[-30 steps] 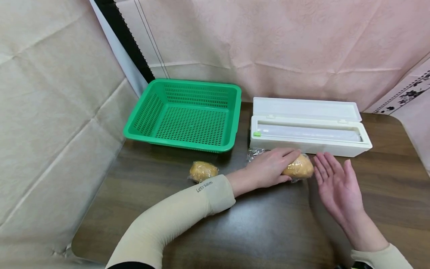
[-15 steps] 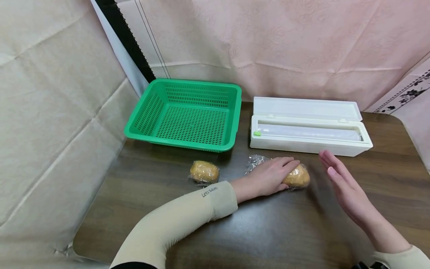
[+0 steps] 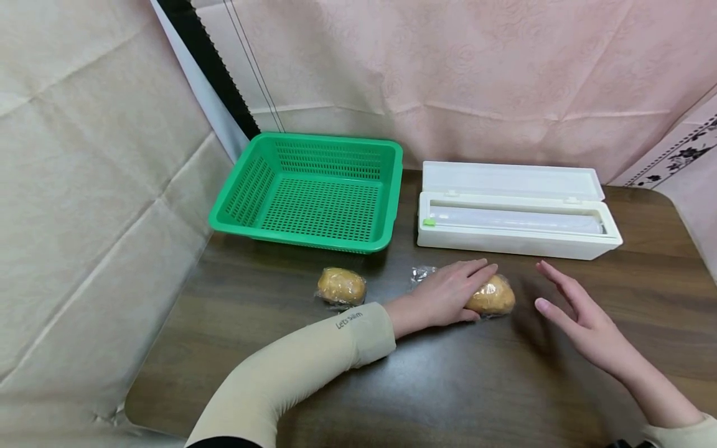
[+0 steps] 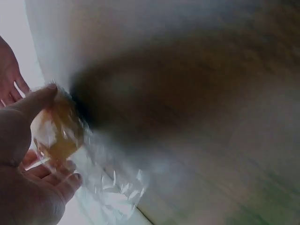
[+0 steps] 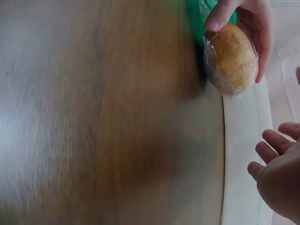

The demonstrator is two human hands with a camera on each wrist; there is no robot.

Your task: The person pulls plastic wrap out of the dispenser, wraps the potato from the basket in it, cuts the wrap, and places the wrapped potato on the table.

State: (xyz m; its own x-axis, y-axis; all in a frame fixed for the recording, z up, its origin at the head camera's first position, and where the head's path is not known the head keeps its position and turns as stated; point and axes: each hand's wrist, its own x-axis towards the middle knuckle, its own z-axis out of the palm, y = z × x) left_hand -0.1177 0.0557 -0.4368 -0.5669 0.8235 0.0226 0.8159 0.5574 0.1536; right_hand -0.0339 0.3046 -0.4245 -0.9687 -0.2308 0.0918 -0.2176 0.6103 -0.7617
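My left hand grips a bread roll wrapped in clear plastic film, thumb on one side and fingers on the other. Loose film trails from the wrapped roll in the left wrist view. To the right of this roll, my right hand is apart from it, thumb and fingers spread and holding nothing. A second film-wrapped roll lies on the table, just beyond my left sleeve. Behind my hands is a white plastic-wrap dispenser, its lid raised and a film roll inside.
A green plastic basket with perforated walls stands at the back left of the brown wooden table. Pink cloth hangs behind the table, and a beige cloth covers the left side.
My left hand and the wrapped roll have come slightly nearer and left, away from the dispenser. My right hand has drawn away to the right and turned from palm up to sideways.
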